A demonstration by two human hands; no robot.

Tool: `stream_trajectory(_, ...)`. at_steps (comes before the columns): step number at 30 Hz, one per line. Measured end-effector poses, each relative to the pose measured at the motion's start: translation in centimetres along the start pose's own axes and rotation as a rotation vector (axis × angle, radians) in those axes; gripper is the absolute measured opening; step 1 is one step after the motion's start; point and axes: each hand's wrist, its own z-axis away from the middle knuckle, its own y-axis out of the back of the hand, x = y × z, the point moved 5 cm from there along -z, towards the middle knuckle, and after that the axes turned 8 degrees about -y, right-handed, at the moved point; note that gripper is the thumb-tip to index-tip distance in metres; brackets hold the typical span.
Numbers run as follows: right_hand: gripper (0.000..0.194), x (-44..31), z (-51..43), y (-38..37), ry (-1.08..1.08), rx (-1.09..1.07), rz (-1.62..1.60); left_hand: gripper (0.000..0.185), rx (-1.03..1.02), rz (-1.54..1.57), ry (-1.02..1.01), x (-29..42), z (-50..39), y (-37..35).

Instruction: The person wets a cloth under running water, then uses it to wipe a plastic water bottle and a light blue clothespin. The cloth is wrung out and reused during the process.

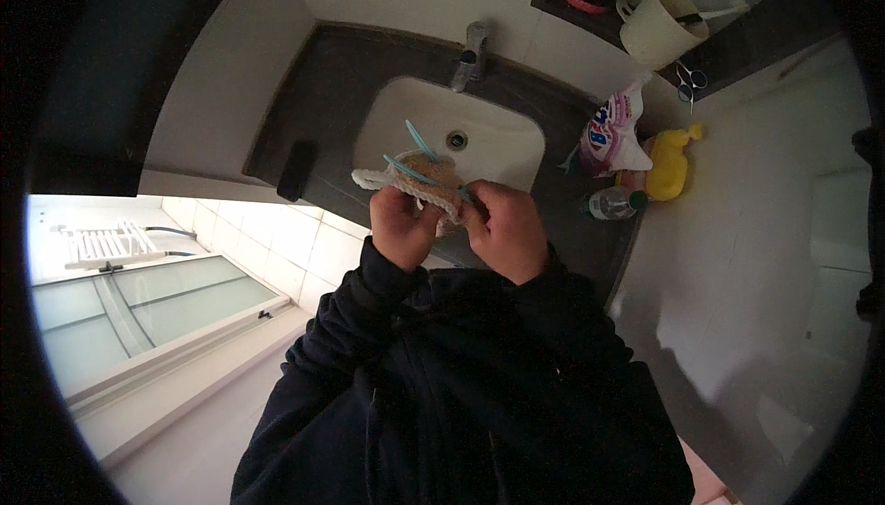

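Observation:
Over the front of a white washbasin [508, 128], both hands hold up a small tan fabric piece [446, 174] with a thick white braided edge [373, 178]. Its exact kind cannot be told. Pale blue cords [419, 140] stick up from it. My left hand [403, 228] pinches the braided edge from below, thumb on the near side. At the piece's right end, my right hand [510, 228] grips it beside a bit of blue cord. The palms and some fingertips are hidden.
Behind the basin stands a metal faucet [473, 52]. On the dark counter [332, 90] are a black oblong object [299, 169], a plastic detergent bag [612, 131], a yellow bottle [669, 164] and a green-capped clear bottle [612, 203]. Scissors [689, 81] and a pale mug [660, 28] are at the shelf.

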Motion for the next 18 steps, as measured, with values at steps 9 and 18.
stream_trajectory(9, 0.021, -0.3, 0.1, 0.1, 0.000, -0.005, -0.066, 0.019, 0.056, 0.041, -0.023, 1.3, -0.8, 0.7)
stream_trajectory(18, 0.021, -0.9, 0.3, 0.2, -0.007, -0.013, -0.042, 0.024, 0.128, 0.239, -0.001, 0.3, -1.0, 3.2)
